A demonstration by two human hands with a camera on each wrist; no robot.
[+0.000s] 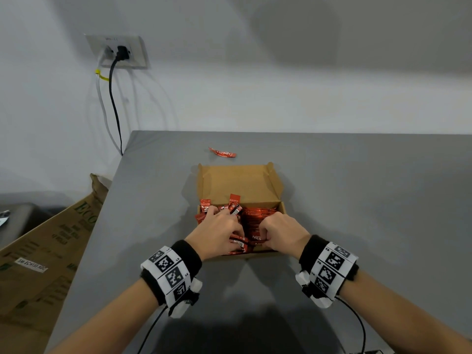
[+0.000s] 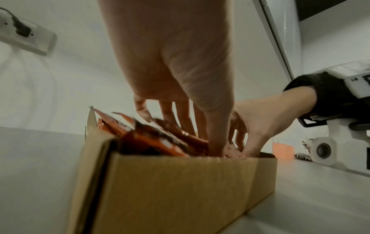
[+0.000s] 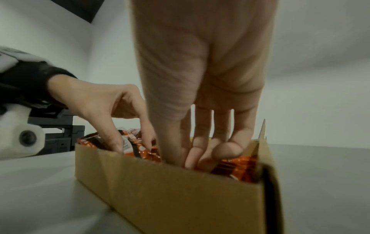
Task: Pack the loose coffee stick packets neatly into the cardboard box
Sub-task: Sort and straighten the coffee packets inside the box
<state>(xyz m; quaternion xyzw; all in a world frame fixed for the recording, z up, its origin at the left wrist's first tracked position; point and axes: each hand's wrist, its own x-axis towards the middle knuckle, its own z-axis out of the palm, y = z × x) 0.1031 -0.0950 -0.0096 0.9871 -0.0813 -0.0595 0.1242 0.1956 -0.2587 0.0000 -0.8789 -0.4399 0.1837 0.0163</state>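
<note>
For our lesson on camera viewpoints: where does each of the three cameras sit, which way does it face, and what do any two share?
Head: on the forehead, looking down at the grey table; both forearms show.
Left wrist: below the left hand, facing the brown cardboard box.
Right wrist: below the right hand, facing the same box.
Shared: all three show the red foil coffee stick packets and both hands.

Both forearms bare, no sleeves. Each wrist wears a black fabric cuff (image 1: 188, 254) wrapped by a white band of black square fiducial tags (image 1: 171, 274). White plastic camera housing (image 1: 310, 292) under each wrist, round lens, thin black cable (image 1: 356, 320) trailing back along the arm.
</note>
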